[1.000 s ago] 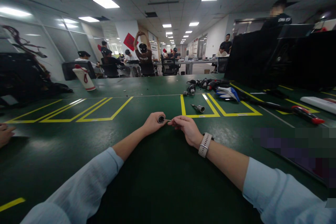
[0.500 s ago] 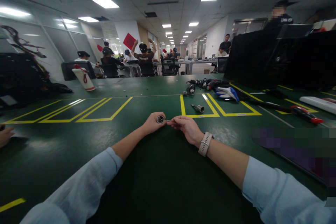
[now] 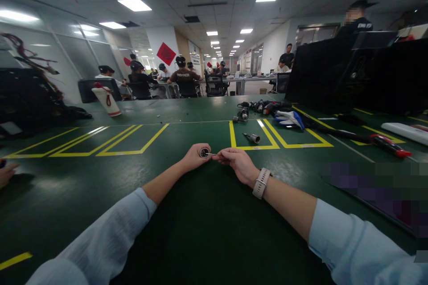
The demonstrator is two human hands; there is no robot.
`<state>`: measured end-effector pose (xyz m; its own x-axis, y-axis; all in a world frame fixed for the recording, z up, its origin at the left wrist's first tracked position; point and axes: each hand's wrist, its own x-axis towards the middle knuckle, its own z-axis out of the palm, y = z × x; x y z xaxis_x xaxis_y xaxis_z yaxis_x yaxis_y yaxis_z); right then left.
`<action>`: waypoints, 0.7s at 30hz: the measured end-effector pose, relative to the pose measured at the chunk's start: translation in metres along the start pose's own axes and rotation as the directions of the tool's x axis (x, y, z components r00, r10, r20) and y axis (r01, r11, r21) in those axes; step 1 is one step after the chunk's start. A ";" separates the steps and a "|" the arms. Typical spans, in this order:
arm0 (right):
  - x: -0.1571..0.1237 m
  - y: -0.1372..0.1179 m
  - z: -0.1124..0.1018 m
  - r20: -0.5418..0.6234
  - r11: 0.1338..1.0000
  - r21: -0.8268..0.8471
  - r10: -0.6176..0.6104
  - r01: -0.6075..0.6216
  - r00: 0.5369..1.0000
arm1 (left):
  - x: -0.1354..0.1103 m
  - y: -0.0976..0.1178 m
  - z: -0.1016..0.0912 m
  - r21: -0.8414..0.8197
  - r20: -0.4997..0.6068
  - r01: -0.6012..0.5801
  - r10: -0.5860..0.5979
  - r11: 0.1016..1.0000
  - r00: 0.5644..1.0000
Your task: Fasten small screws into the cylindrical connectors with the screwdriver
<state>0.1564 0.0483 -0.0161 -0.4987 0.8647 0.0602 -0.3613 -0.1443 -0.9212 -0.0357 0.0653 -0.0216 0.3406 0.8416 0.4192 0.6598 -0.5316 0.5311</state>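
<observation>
My left hand point(image 3: 194, 157) is closed around a round metal connector point(image 3: 203, 153), its open end facing me. A thin metal rod point(image 3: 213, 154), perhaps a small tool, reaches from the connector's opening to the pinched fingertips of my right hand point(image 3: 236, 163). Its exact kind is too small to make out. Both hands are held just above the green tabletop point(image 3: 214, 231). Beyond my right hand a second metal connector with a thin dark tail point(image 3: 254, 138) lies inside a yellow-taped box.
Behind lie several dark cabled connectors point(image 3: 259, 107), a blue-white glove point(image 3: 289, 119) and a red-black handled tool point(image 3: 391, 144). A white cup with a red cord point(image 3: 107, 100) stands far left. A co-worker's hand point(image 3: 7, 173) shows at the left edge. Black equipment point(image 3: 321, 71) stands at right.
My hands, the connector and the rod stay almost in place. In the background, a person's raised arms have come down.
</observation>
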 end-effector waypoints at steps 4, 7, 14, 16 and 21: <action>0.000 -0.001 0.002 -0.030 1.000 0.027 0.005 -0.004 1.000 | 0.000 0.000 0.000 -0.014 -0.017 0.008 -0.008 1.000 1.000; -0.002 0.000 0.004 -0.054 1.000 0.010 -0.008 0.008 0.999 | 0.000 0.001 0.000 0.021 -0.031 0.014 -0.013 1.000 0.999; -0.002 0.002 0.002 -0.011 0.996 -0.079 -0.037 0.036 0.999 | 0.000 0.005 -0.002 0.062 0.006 0.009 -0.009 0.998 1.000; -0.001 0.001 -0.001 0.011 0.998 -0.057 -0.017 0.017 1.000 | 0.000 0.005 -0.002 0.046 0.026 0.005 -0.006 0.999 1.000; 0.002 0.000 -0.004 0.028 1.000 -0.003 0.024 -0.024 0.999 | 0.000 0.004 -0.001 0.006 0.062 0.005 -0.005 1.000 0.998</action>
<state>0.1583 0.0522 -0.0177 -0.5292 0.8471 0.0490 -0.3470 -0.1633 -0.9235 -0.0340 0.0633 -0.0183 0.3779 0.8486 0.3703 0.6655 -0.5270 0.5285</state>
